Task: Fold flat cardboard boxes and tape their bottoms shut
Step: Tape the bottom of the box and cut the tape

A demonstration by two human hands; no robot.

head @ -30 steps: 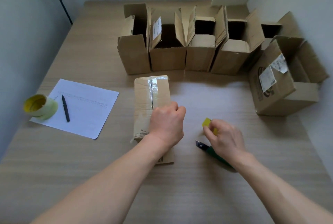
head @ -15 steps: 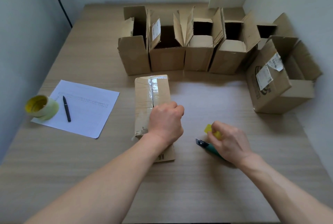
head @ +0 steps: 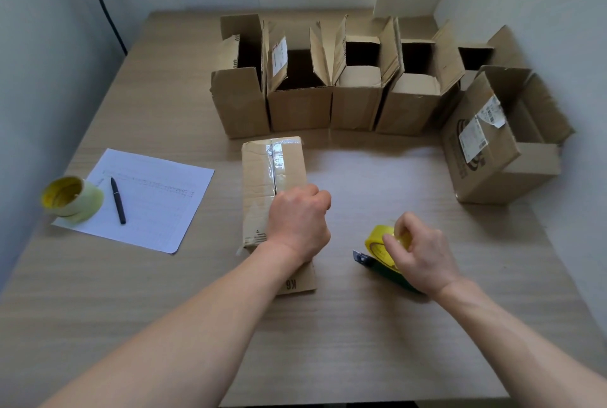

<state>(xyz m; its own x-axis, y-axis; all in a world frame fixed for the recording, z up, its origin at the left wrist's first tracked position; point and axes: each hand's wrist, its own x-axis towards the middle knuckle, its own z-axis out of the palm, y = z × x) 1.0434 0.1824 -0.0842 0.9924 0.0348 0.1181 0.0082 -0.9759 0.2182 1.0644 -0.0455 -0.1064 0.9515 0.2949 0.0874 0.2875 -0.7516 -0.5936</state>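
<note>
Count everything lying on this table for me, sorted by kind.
Cardboard boxes: 7, six open ones and the box under the left hand
Tape rolls: 2
Tape dispenser: 1
Pen: 1
Paper sheet: 1
Total: 12

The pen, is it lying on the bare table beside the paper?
No, the black pen lies on the white sheet of paper, close to the spare tape roll at the sheet's left edge.

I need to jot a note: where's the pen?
In the head view, the pen lies on the paper sheet at table left, beside the spare tape roll.
</note>
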